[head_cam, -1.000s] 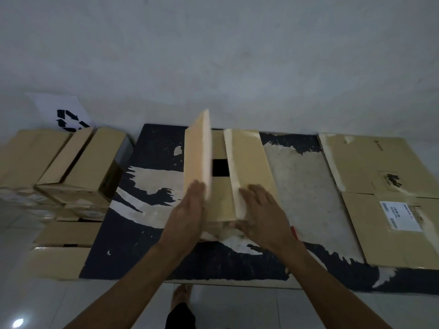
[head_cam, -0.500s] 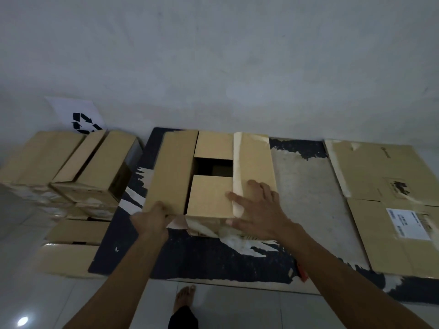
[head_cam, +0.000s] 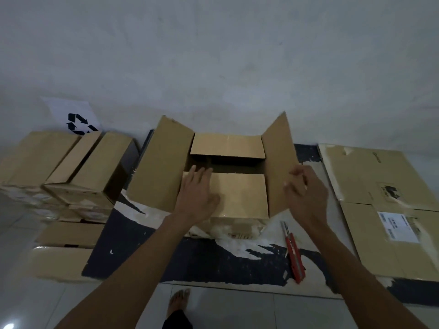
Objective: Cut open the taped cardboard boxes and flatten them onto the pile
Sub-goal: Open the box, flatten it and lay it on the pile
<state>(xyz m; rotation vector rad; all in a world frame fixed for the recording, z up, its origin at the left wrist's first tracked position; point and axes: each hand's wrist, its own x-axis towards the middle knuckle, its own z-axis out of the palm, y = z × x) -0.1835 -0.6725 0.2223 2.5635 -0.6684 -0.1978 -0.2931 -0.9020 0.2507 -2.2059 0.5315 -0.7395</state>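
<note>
Standing over the work, the person had one bare foot (head_cam: 178, 299) on the pale tiled floor at the near edge of a dark, torn, flattened sheet of cardboard (head_cam: 202, 260). On that sheet, just right of the box, lay a red utility knife (head_cam: 294, 254), untouched by either hand.

The left hand (head_cam: 196, 198) rested flat on the near inner flap (head_cam: 240, 193) of the open brown cardboard box (head_cam: 225, 176), fingers straight and spread, holding nothing. The right hand (head_cam: 303, 194) was at the outer edge of the raised right-hand flap (head_cam: 279, 162); its fingers looked curled round that edge, though blur made the grip hard to read. The left-hand flap (head_cam: 159, 165) lay folded outward, and the far inner flap (head_cam: 228, 146) tilted over the dark interior.

The box stood in the middle of the sheet, its top already open. It looked light and apparently empty, its panels stiff but ready to bend along the creases. The flap edges seemed the best hold; pushing opposite corners together would probably collapse it.

Farther left sat a stack of closed brown boxes (head_cam: 71, 167) below a white recycling sign (head_cam: 73, 117); farther right lay flattened cartons with a shipping label (head_cam: 389, 193).
</note>
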